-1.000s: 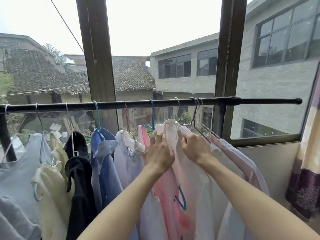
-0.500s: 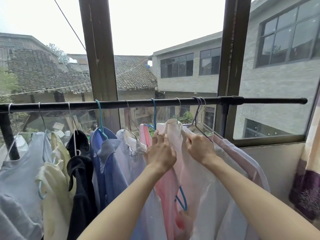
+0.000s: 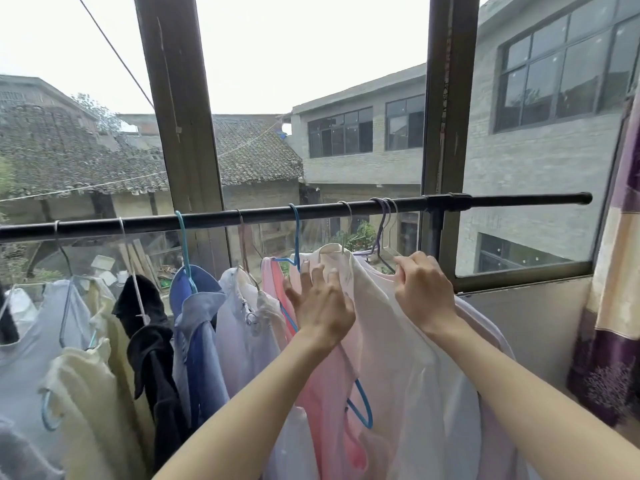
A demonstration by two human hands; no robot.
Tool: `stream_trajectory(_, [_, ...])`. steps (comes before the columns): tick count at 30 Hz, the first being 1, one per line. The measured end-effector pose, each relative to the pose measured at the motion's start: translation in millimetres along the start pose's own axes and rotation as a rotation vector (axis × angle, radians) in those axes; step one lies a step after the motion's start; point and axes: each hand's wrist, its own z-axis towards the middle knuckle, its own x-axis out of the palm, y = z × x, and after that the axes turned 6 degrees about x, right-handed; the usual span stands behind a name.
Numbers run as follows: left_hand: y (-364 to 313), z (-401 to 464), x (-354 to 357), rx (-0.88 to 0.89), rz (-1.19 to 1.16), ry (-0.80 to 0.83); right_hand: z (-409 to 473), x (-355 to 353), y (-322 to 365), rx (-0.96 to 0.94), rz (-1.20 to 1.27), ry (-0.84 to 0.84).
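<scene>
A pale cream garment (image 3: 388, 327) hangs on a hanger from the black rail (image 3: 311, 211) in front of the window. My left hand (image 3: 320, 303) lies against its left shoulder with the fingers spread and straight. My right hand (image 3: 420, 292) pinches the fabric at the garment's right shoulder, fingers curled. A pink garment (image 3: 277, 289) on a blue hanger (image 3: 296, 233) hangs just left of it, partly behind my left hand.
Further left along the rail hang a white blouse (image 3: 242, 327), a blue shirt (image 3: 197, 327), a black top (image 3: 149, 341), a yellowish garment (image 3: 90, 393) and a grey one (image 3: 27, 358). A lilac garment (image 3: 491, 341) hangs on the right. A purple curtain (image 3: 613, 323) borders the right edge.
My left hand has let go of the cream garment's collar and opened, fingers now spread. My right hand has slid a little to the right along the shoulder.
</scene>
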Motion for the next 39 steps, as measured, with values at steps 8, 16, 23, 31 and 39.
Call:
stream_trajectory(8, [-39.9,17.5,7.1,0.138,-0.225,0.035,12.1,10.3,-17.5,0.033,-0.172,0.414])
stream_trajectory(16, [-63.9,29.1,24.8,-0.012,-0.1,0.073,31.2,-5.0,-69.8,0.174,0.124,0.427])
stream_trajectory(23, [-84.9,25.5,37.0,-0.137,-0.08,0.039,35.7,-11.4,-92.8,0.077,0.093,0.417])
stream_trajectory(31, [-84.6,25.1,33.9,-0.143,-0.043,0.06,33.2,-6.8,-77.8,-0.045,0.055,0.421])
stream_trajectory(39, [-80.4,25.8,32.1,-0.124,-0.025,0.069,33.7,-8.6,-67.3,-0.049,0.037,0.434])
